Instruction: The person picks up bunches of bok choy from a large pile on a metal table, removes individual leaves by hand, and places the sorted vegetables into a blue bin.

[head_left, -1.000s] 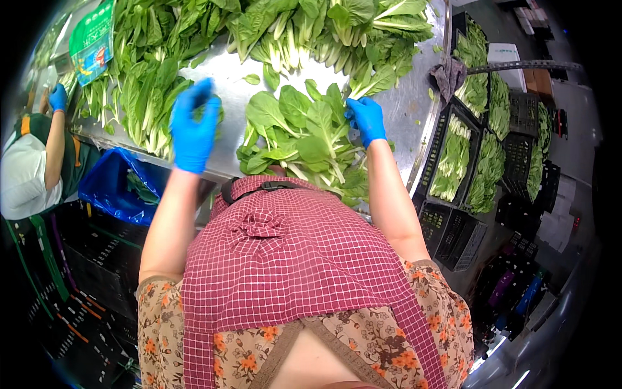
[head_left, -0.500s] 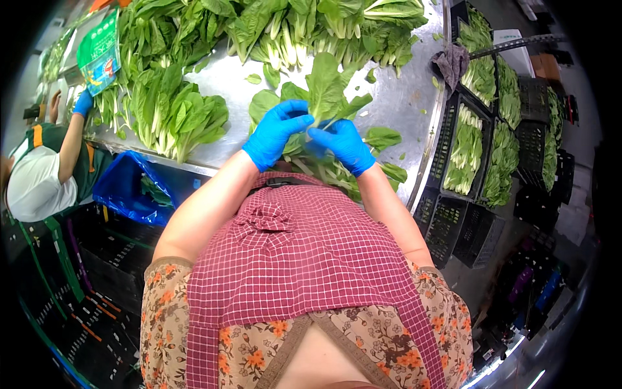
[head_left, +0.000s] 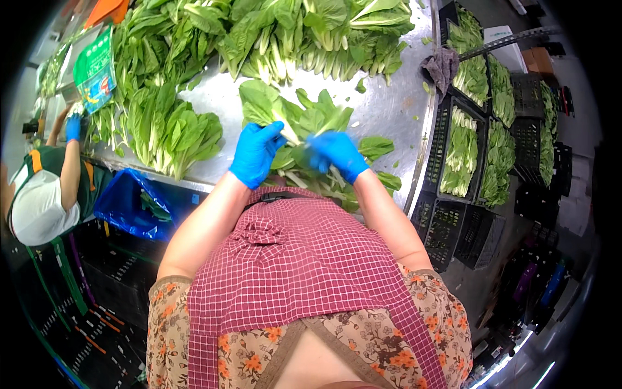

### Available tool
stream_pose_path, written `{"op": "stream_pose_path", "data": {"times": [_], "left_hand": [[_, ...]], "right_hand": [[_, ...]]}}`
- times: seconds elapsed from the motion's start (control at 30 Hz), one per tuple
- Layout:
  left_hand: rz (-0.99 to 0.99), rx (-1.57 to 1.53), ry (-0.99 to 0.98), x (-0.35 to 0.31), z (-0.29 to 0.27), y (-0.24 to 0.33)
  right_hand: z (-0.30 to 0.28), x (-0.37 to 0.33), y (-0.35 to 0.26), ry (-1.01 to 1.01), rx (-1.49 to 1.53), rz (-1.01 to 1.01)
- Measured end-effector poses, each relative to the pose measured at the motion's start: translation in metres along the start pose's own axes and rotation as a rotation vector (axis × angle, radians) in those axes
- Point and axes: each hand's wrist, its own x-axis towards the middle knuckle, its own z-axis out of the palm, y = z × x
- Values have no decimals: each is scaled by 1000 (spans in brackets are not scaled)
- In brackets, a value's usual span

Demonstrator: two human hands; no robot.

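Observation:
My left hand (head_left: 254,154), in a blue glove, pinches the pale stem end of a leafy green (head_left: 260,104), whose broad leaves point away from me. Close by on the right is my gloved right hand (head_left: 337,155), over a loose heap of greens. Motion smears its fingers, so what they hold, if anything, is unclear. More greens (head_left: 324,118) lie just beyond both hands, and loose stems (head_left: 308,178) spread below them against my checked apron.
A metal table (head_left: 214,94) carries piled leafy greens (head_left: 324,32) at the back and a bunch (head_left: 168,133) at left. Black crates (head_left: 463,149) of greens stand right, beside a grey cloth (head_left: 440,68). A blue-lined bin (head_left: 133,204) and a co-worker (head_left: 48,194) are at left.
My hands have moved apart. The leafy green has shifted left with my left hand, its leaves now tipped leftward. My right hand has dropped slightly. The co-worker's gloved hand has moved down and left.

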Motion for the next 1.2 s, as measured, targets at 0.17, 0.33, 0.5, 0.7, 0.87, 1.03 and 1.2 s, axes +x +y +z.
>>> {"op": "stream_pose_path", "data": {"times": [0.17, 0.33, 0.5, 0.7, 0.87, 1.03, 1.2], "left_hand": [[26, -8, 83, -1, 0, 1], [-18, 40, 59, 0, -10, -7], [-50, 44, 77, 2, -8, -7], [-65, 23, 69, 8, -10, -6], [33, -5, 34, 15, 6, 0], [71, 42, -35, 23, 26, 1], [35, -71, 118, 22, 16, 8]], "right_hand": [[-34, 30, -41, 136, -229, -220], [-97, 107, -115, 565, 332, -399], [-123, 166, -131, 785, 510, -369], [-115, 134, -120, 693, 661, -573], [-75, 61, -88, 487, 344, -609], [-22, 18, -59, 55, -542, -513], [-29, 48, -68, 74, 60, -485]]}}
